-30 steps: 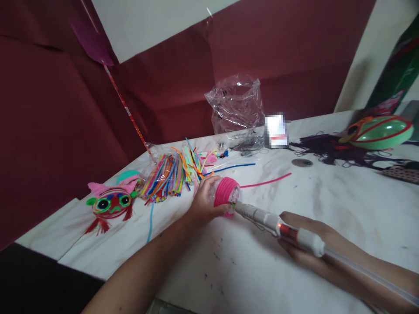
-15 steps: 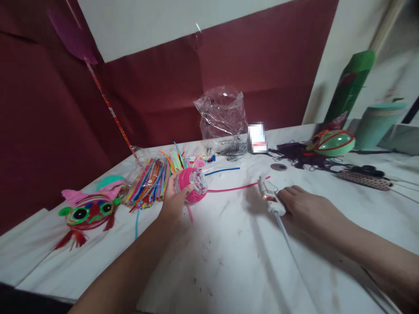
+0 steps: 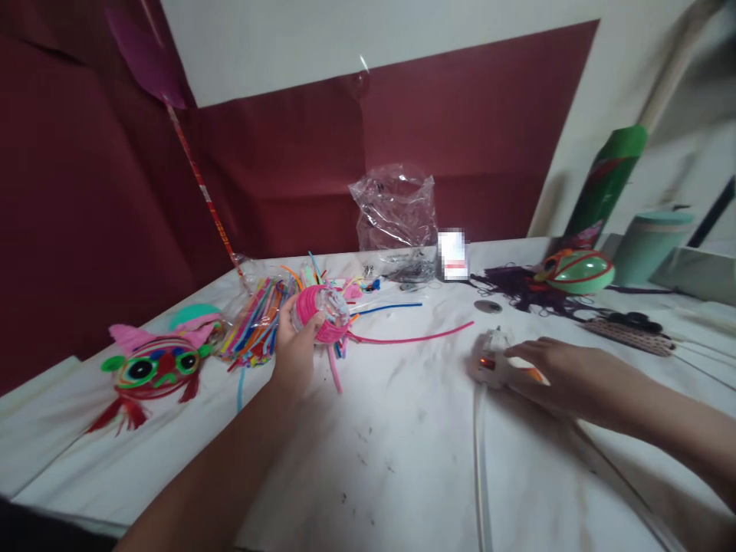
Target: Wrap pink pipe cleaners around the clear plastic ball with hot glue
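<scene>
My left hand (image 3: 296, 356) grips a round, clear plastic piece wound with pink pipe cleaner (image 3: 315, 309), its bare clear end facing right. A long pink pipe cleaner end (image 3: 425, 336) stretches right from it, and a shorter pink one (image 3: 335, 372) hangs below. On the right, my right hand (image 3: 546, 372) is closed about the handle of a white hot glue gun (image 3: 488, 360) low over the table. The gun's nozzle points away from me, a small orange light glows on it, and an orange part shows under my fingers. Blur hides the exact finger contact.
A bundle of coloured pipe cleaners (image 3: 258, 322) lies behind my left hand. Left of it sits a decorated animal head (image 3: 158, 368). A clear plastic bag (image 3: 396, 218) stands at the back. Scissors (image 3: 638, 303), purple yarn (image 3: 511, 287) and a green balloon-like form (image 3: 583, 272) lie right.
The glue gun has moved right and towards me with my right hand, away from the long pink pipe cleaner. My left hand has tilted the wound piece, lifting it slightly and shifting it left.
</scene>
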Tool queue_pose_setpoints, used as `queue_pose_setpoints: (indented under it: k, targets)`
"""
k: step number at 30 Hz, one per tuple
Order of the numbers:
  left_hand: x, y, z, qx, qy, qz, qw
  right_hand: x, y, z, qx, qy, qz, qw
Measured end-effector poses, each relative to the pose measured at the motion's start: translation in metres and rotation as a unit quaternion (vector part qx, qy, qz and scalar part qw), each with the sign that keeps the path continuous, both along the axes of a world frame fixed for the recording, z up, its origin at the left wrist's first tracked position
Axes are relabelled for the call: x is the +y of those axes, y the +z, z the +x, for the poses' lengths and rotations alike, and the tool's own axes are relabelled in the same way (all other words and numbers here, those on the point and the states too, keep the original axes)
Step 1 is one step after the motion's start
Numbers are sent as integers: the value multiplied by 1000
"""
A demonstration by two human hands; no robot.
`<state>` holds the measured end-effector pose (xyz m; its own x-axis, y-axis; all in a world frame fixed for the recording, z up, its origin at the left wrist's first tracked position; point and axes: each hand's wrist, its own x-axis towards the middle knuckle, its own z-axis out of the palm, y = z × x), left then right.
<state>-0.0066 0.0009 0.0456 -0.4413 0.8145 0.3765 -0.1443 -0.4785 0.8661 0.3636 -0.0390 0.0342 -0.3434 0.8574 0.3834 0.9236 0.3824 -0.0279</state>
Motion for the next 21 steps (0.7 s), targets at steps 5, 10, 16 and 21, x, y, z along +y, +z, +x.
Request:
queue_pose_setpoints:
  k: [5, 10, 16, 21]
  targets:
    - [4, 1, -8, -13, -11, 21, 1000, 19, 31, -61, 108, 96, -88, 986]
    - [5, 0, -12, -20, -34, 5, 999, 71, 11, -163, 128, 121, -158, 971]
    - [-7, 0, -5, 50, -135, -68, 987, 101, -8, -188, 144, 135, -193, 961]
    - [-19, 3, 1, 162, -226, -134, 951, 80, 25, -123, 223, 147, -101, 958]
